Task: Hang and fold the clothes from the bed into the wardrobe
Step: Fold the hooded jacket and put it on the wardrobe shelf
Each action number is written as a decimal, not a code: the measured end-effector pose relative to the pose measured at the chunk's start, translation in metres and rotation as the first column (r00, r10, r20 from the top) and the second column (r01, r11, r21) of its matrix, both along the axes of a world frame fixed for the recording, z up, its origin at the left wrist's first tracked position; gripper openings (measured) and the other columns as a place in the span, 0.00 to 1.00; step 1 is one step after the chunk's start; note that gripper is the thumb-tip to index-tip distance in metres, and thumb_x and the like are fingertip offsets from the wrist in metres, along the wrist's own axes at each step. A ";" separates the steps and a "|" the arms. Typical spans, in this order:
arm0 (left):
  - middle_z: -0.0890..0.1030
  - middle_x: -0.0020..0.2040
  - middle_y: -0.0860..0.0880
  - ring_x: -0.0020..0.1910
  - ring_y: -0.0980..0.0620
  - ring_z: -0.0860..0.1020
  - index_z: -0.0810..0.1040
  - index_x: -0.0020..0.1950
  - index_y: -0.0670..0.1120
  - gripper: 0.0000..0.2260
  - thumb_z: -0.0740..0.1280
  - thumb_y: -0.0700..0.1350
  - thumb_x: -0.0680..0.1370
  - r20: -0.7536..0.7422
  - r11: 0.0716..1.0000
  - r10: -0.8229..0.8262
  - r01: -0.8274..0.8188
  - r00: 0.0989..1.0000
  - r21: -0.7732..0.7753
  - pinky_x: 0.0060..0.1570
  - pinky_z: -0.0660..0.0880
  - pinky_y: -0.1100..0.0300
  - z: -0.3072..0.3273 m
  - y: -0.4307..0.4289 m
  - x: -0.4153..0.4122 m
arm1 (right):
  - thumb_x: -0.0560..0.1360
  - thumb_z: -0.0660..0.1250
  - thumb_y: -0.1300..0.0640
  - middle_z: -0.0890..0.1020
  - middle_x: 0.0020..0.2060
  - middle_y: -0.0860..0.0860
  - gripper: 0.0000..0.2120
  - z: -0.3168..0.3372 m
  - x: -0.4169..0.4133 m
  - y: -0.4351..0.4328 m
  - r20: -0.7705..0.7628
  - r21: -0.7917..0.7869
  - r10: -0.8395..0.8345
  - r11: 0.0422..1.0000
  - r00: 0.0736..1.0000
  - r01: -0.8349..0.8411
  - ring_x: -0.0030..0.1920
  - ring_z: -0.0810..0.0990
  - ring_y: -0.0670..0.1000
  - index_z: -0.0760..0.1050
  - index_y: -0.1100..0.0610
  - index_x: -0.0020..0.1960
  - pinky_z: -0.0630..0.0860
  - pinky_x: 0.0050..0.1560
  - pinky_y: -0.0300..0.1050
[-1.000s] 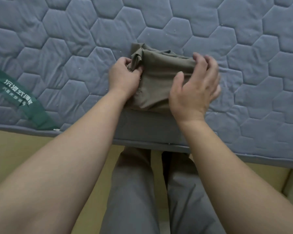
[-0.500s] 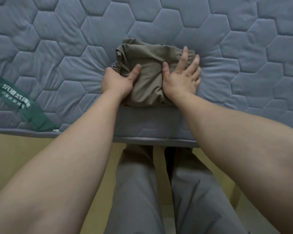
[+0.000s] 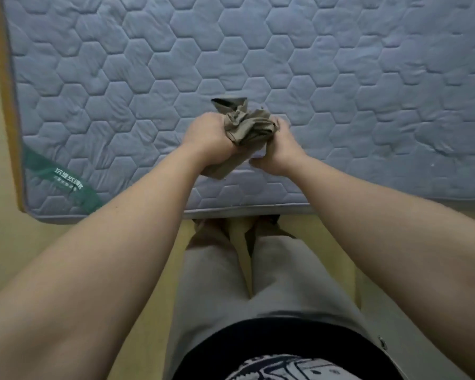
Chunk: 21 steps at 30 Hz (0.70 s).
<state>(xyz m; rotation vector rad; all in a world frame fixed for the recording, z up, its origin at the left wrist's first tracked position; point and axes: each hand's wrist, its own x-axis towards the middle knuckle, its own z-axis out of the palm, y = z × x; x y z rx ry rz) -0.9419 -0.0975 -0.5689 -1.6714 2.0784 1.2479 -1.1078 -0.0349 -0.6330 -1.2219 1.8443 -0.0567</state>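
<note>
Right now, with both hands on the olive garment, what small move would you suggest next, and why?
Probably turn from the mattress toward the wardrobe: the left hand and right hand grip the olive garment as a compact bundle, and no wardrobe is in view.

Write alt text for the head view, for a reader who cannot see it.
The left hand and right hand grip a bunched olive-brown garment over a blue-grey mattress quilted in hexagons. A green label crosses the mattress's near left corner; the person stands at its edge.

Left hand [image 3: 211,141] clutches the garment [image 3: 247,127]; right hand [image 3: 280,152] clutches it alongside.
</note>
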 end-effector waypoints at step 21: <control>0.74 0.47 0.52 0.48 0.47 0.74 0.68 0.57 0.52 0.22 0.76 0.55 0.72 0.207 0.561 -0.656 0.652 0.726 -0.510 0.44 0.69 0.54 0.355 0.008 -0.199 | 0.67 0.83 0.56 0.80 0.36 0.42 0.18 0.382 -0.189 0.081 0.377 -0.530 -0.163 0.769 0.912 0.357 0.36 0.77 0.41 0.74 0.52 0.47 0.71 0.37 0.33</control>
